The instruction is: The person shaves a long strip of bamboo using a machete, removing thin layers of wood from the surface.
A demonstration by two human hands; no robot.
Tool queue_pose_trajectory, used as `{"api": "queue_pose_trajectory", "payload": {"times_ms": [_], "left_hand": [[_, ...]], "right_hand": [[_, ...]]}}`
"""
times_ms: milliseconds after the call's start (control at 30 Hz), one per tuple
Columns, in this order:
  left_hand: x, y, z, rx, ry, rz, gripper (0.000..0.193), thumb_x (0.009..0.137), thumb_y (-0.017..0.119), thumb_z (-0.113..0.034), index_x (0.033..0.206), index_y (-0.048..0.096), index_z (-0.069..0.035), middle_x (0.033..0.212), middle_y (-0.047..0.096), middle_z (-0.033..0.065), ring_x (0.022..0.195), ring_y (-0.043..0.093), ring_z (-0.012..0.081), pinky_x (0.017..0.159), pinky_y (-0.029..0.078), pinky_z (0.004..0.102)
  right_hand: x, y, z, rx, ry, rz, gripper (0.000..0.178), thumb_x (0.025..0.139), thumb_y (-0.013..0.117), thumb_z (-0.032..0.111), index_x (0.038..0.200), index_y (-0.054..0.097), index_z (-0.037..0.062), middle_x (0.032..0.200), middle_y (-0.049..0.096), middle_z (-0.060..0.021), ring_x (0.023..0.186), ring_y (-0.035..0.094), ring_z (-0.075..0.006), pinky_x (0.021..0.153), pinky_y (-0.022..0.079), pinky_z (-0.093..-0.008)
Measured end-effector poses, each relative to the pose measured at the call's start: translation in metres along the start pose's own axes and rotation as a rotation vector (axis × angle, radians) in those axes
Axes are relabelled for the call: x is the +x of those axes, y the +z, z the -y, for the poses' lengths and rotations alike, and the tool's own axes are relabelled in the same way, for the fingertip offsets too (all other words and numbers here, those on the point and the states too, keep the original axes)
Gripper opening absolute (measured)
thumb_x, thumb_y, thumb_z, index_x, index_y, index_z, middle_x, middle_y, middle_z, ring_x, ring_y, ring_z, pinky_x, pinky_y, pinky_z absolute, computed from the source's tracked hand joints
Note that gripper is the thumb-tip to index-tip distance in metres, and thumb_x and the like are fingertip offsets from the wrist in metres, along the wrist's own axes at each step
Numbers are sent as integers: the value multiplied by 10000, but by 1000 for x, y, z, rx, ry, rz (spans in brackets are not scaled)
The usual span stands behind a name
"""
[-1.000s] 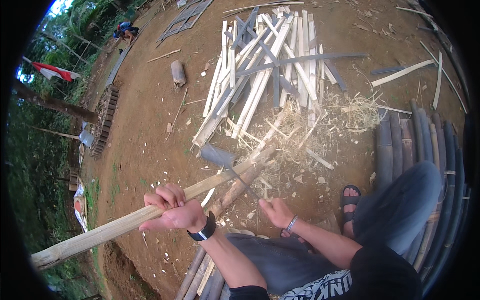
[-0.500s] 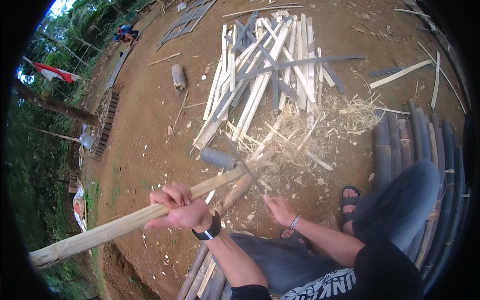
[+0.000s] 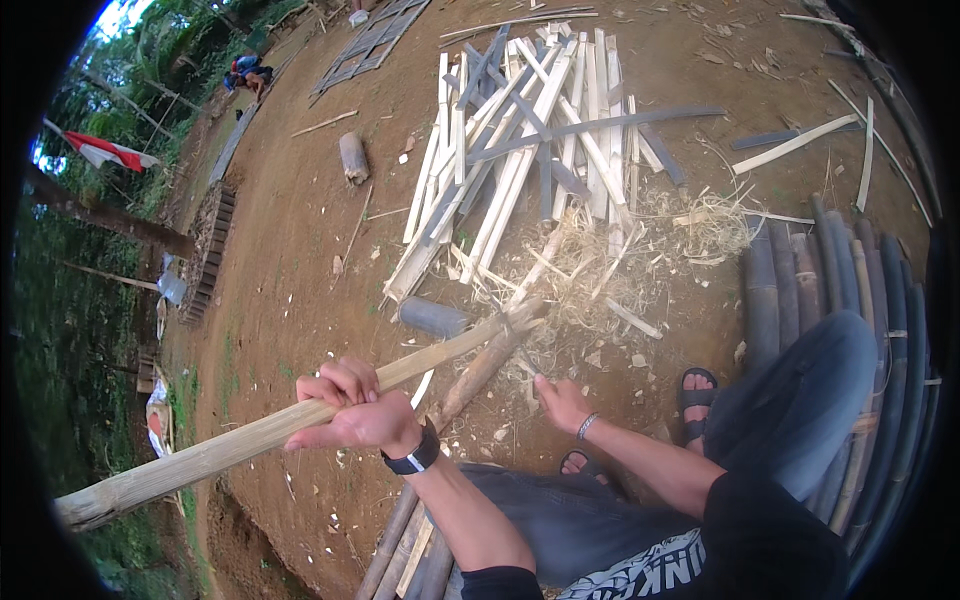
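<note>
Knife (image 3: 507,325) and right hand (image 3: 565,404) farther along stick (image 3: 430,360)

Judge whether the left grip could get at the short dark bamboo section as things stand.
Probably not without letting go: the left grip is closed around the pale bamboo pole, though the bamboo section looks uncovered.

We are outdoors in daylight, on bare brown earth (image 3: 270,260). Along our left stand dense green trees (image 3: 80,320), with bright sky (image 3: 110,15) showing through at the top. We see a red and white flag (image 3: 100,149), a brown trunk (image 3: 110,214) and a low row of brown blocks (image 3: 211,255).
</note>
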State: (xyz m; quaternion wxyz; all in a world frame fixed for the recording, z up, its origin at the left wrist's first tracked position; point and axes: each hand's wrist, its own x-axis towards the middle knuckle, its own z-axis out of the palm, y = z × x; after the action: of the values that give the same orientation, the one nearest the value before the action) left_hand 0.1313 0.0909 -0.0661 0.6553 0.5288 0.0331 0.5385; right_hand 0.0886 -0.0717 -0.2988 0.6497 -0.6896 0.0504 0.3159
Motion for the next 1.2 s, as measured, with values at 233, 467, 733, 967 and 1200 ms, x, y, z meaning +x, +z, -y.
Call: {"api": "queue_pose_trajectory", "payload": {"times_ms": [233, 467, 733, 967, 1200], "left_hand": [[-1, 11, 5, 58, 1, -1, 651, 859, 132, -768, 663, 235, -156, 490, 220, -27, 413, 205, 76, 367, 156, 209], [0, 16, 4, 102, -10, -25, 648, 855, 134, -774, 669, 233, -161, 504, 233, -29, 418, 210, 76, 375, 165, 213], [5, 9, 5, 88, -8, -87, 666, 855, 140, -775, 676, 235, -141, 482, 232, -8, 417, 197, 81, 382, 171, 203], [3, 7, 5, 92, -1, -50, 666, 858, 125, -770, 673, 233, -140, 478, 234, -11, 410, 195, 82, 377, 176, 197], [6, 11, 6, 102, 2, -70, 663, 860, 123, -768, 677, 238, -142, 486, 230, -14, 420, 197, 81, 381, 174, 203]], "right_hand": [[22, -16, -8, -153, -15, -96, 687, 942, 399, 552, 508, 456, 23, 417, 387, -43, 426, 426, -177, 453, 351, -408], [-3, 2, -27, -97, -174, -10, 702, 934, 403, 563, 496, 458, 17, 406, 406, -48, 407, 461, -184, 455, 383, -393], [-5, 2, -13, -37, -174, 84, 658, 925, 409, 571, 591, 543, 20, 462, 497, -82, 380, 462, -211, 449, 399, -400], [23, -14, -13, -5, 80, 4, 709, 922, 400, 594, 499, 490, 33, 400, 417, -44, 389, 421, -183, 414, 336, -421], [32, -19, -48, -286, -47, -125, 750, 898, 450, 594, 479, 467, -27, 405, 385, -101, 408, 428, -201, 427, 345, -419]]}}
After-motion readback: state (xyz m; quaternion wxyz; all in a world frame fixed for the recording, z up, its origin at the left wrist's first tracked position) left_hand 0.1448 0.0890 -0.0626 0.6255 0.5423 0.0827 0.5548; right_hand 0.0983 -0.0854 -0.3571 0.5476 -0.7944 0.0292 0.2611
